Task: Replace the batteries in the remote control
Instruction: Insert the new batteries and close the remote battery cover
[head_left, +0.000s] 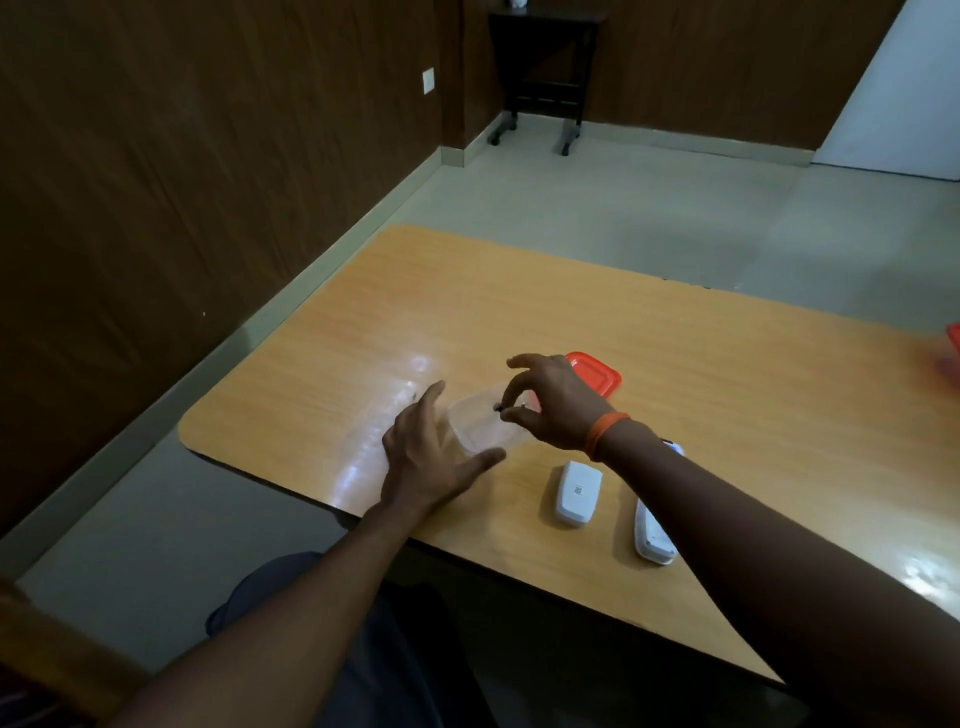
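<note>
on the left, the left hand (431, 457) is lying open by the clear tub (480, 434), fingers straight and spread, thumb reaching along its near side. it is looking like it is steadying the tub, not gripping it. over the tub, the right hand (550, 405) is pinching a small dark item (497, 408) between thumb and fingertip. it is probably a battery, but it is too small to say for sure. a red lid (597, 374) is lying just behind this hand.

to the right and nearer the person, the remote (576, 491) is lying on the table (727, 389) with a label facing up, and a longer white piece (652, 530) is lying beside it, apart from it. i cannot tell which one is the body and which the cover.

i am judging that the battery step is going on at the tub. whether the item is going in or coming out, i cannot tell. the next move is asking for a firm pinch and the correct polarity at the remote.

the table is glossy orange wood and is reflecting light on the left. a dark panelled wall (156, 182) is standing on the left, with a pale floor (623, 208) beyond and a small dark stand (545, 52) in the far corner.
</note>
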